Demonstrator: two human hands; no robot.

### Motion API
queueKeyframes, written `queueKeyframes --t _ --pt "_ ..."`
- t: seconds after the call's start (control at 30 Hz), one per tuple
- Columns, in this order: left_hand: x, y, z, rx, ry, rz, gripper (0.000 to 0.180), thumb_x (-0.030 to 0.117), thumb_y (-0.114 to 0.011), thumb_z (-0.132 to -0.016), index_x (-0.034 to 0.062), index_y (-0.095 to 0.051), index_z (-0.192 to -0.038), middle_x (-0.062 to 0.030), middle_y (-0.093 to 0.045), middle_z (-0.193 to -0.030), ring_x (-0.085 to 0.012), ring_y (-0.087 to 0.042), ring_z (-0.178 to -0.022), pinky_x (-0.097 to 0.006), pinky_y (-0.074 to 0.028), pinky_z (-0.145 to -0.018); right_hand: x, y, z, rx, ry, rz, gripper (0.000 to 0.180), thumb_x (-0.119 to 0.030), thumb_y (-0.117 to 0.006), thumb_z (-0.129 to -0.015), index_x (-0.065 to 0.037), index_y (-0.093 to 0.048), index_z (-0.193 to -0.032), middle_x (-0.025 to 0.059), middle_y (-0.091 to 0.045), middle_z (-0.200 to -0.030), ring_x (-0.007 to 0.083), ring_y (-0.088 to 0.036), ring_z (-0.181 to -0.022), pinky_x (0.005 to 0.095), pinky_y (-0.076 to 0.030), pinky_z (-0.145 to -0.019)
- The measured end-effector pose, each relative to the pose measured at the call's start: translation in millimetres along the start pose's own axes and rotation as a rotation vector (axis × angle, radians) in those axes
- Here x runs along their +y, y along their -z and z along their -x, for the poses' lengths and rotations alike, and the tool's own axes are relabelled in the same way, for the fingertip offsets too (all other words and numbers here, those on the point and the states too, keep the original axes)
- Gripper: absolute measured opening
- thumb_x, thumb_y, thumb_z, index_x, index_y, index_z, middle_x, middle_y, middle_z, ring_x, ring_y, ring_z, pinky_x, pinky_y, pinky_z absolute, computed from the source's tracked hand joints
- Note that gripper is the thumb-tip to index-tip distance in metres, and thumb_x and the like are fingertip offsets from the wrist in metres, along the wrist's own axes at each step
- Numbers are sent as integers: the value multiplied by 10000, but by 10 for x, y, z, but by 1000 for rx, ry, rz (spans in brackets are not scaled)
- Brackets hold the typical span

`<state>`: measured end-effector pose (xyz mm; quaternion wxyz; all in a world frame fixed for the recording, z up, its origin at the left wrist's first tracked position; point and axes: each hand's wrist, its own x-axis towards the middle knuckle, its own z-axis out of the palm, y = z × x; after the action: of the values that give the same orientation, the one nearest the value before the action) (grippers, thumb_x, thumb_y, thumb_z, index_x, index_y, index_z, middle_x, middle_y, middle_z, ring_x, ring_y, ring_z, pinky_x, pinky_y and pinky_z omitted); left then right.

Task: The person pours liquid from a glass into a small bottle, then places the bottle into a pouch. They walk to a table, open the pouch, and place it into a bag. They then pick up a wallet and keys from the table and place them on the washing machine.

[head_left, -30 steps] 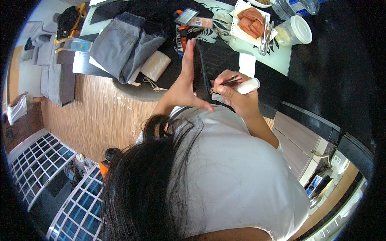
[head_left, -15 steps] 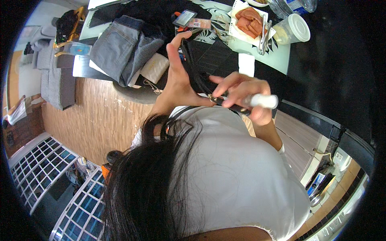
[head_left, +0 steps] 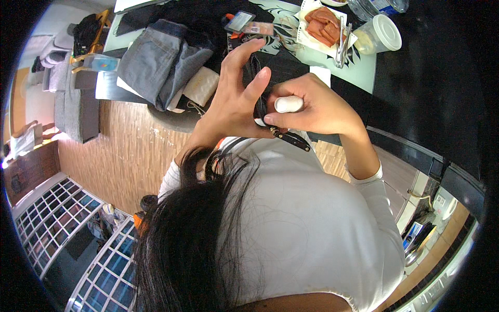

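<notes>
Fingers raised and curved, my left hand [head_left: 234, 99] supports a thin black strap [head_left: 291, 139] that runs up behind its thumb. The strap's lower end, with gold-coloured studs, hangs below both hands. Close by on the right, my right hand [head_left: 325, 106] is closed round a white round-ended tube [head_left: 289, 104]; its thumb and fingertips reach the strap. Most of the tube is hidden in the fist, so its kind does not show.
On the dark table, folded grey jeans [head_left: 156, 60] lie at the left beside a cream pouch [head_left: 201, 87]. Card holders [head_left: 257, 28] lie beyond my hands. Farther right are reddish-brown folded pieces [head_left: 323, 26] on paper, metal tongs [head_left: 341, 49] and a lidded plastic tub [head_left: 378, 35].
My right hand has turned and moved up and left toward my left hand, with the white tube in it. The fingers of my left hand have bent inward. The strap's studded end now hangs free.
</notes>
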<state>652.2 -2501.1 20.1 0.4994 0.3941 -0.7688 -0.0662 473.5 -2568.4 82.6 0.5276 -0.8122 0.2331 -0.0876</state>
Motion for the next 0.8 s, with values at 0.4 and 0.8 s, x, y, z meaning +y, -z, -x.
queueKeyframes --t 0.4,0.8 --pt "-48 -183 -55 499 -42 -273 1194 387 -808 -630 217 19 -1475 -215 -376 -1250 -389 -427 -1177 -493 -391 -986 -107 -303 168 618 251 261 190 31 -695 -617 -12 -566 -750 85 -535 -665 196 -530 -531 273 -406 -493" --pt "-141 -123 -160 543 -470 -392 1166 460 -747 -671 555 178 -1375 -70 -389 -1342 -369 -367 -1240 -711 -166 -1040 -110 -290 233 781 215 98 135 59 -693 -706 -1 -619 -803 83 -579 -682 135 -535 -538 247 -402 -477"
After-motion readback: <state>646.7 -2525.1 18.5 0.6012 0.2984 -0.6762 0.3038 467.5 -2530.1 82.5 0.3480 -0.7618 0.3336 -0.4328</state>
